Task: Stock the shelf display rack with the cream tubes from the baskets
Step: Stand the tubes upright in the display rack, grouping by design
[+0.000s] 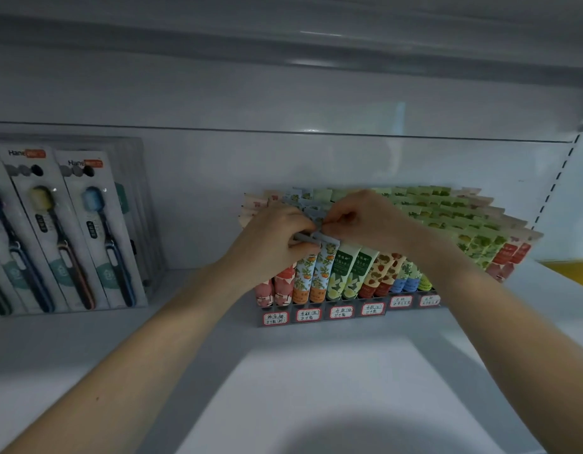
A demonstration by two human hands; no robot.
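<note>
A clear display rack (349,314) with red-framed labels stands on the white shelf, packed with rows of upright cream tubes. The front row runs from pink floral tubes through blue-and-orange fruit tubes (319,273), green lemon tubes (347,273) and strawberry tubes (381,273). My left hand (270,240) pinches the crimped tops of the blue-and-orange tubes in the second column. My right hand (365,221) meets it from the right, fingers curled and pinching the same tube tops. No basket is in view.
Boxed toothbrush packs (70,231) lean against the back wall at the left. The white shelf (201,339) runs in front of the rack. The underside of another shelf (283,44) hangs above. A slotted upright (558,178) and a yellow edge (571,268) lie at the right.
</note>
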